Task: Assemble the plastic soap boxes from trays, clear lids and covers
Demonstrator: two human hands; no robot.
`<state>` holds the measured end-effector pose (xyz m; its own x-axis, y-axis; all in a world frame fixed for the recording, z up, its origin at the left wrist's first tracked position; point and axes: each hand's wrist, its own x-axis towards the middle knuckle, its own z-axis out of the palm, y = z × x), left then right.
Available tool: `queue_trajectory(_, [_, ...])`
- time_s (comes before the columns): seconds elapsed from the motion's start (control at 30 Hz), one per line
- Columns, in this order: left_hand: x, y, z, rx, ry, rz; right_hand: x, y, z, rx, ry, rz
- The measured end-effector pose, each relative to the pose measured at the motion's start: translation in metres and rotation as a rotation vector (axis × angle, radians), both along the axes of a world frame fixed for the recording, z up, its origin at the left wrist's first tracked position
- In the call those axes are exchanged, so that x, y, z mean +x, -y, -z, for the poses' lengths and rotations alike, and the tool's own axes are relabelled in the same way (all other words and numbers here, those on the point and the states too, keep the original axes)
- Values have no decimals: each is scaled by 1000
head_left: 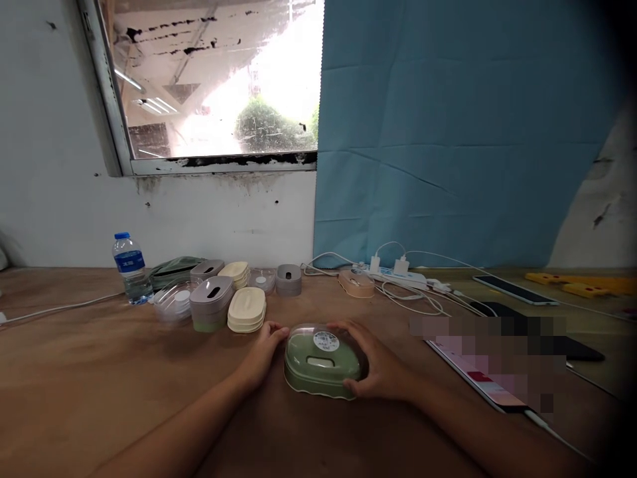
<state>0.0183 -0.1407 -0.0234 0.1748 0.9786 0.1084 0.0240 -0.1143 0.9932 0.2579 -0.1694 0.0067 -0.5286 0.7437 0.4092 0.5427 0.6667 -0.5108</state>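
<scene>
A green oval plastic box [318,375] with a clear domed lid rests on the brown tabletop in front of me. The lid carries a round patterned sticker [326,341], and a slot-shaped mark shows through it. Around the box's right side, my right hand [381,365] is closed, thumb at the front and fingers at the back. My left hand [263,352] is at the far left edge of the box, its fingertips against the side; part of its fingers is hidden.
Behind my left hand stand stacked cream lids [247,309], grey-purple boxes [212,299], clear covers [174,302] and a water bottle [130,269]. A peach box [356,283] sits beside a power strip [398,275] with tangled cables. Phones [515,290] and a tablet [472,372] lie to the right.
</scene>
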Motion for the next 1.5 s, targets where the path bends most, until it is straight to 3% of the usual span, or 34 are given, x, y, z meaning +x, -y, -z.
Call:
queue_trajectory(0.13, [-1,15,-13,9,-134,52,-3,1,2,-15,-25,-60])
queue_trajectory(0.43, [0,19,-17,8,-107,218,-6,4,3,23,-5,-87])
queue_trajectory(0.93, [2,25,-25,75,-62,193,-6,5,3,143,-37,-87])
queue_trajectory(1.27, [-1,24,-19,78,-176,149,-5,-4,12,-8,-192,-121])
queue_trajectory(1.5, [-1,26,-23,91,-125,228,-6,-3,13,-107,-320,-60])
